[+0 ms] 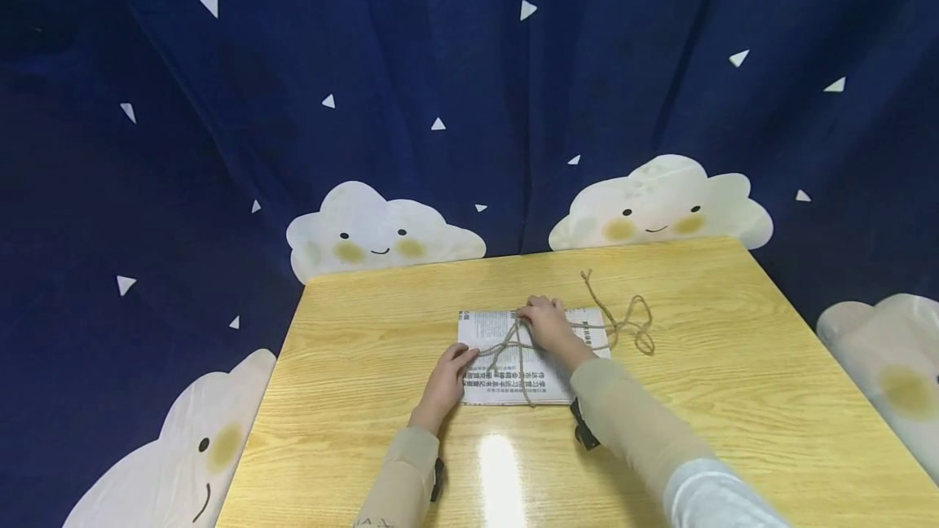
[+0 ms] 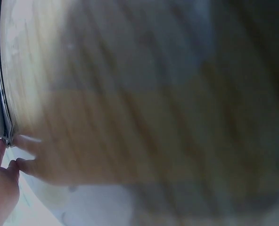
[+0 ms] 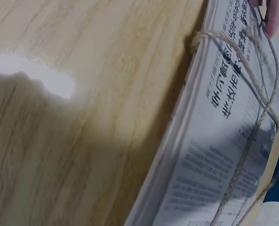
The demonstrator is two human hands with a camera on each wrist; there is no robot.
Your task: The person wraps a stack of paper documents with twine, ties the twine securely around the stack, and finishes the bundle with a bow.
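A flat stack of folded newspaper [image 1: 491,391] lies on the table, with brown twine [image 1: 522,373] across it both ways and crossing near the middle. My left hand [image 1: 443,381] holds the stack's left edge, its fingertips beside the twine. In the left wrist view, fingers of the left hand [image 2: 2,188] meet the edge of the stack [image 2: 3,108]. Over the top of the stack, my right hand [image 1: 548,328] pinches twine near the far edge; its fingertips are partly hidden. The right wrist view shows the twine [image 3: 245,160] running along the newspaper [image 3: 191,174].
Loose twine ends [image 1: 641,324] trail onto the wooden table [image 1: 352,365] right of the stack. A dark blue curtain [image 1: 440,63] with white clouds hangs behind and beside the table. Dark wrist devices [image 1: 584,428] sit under the sleeves.
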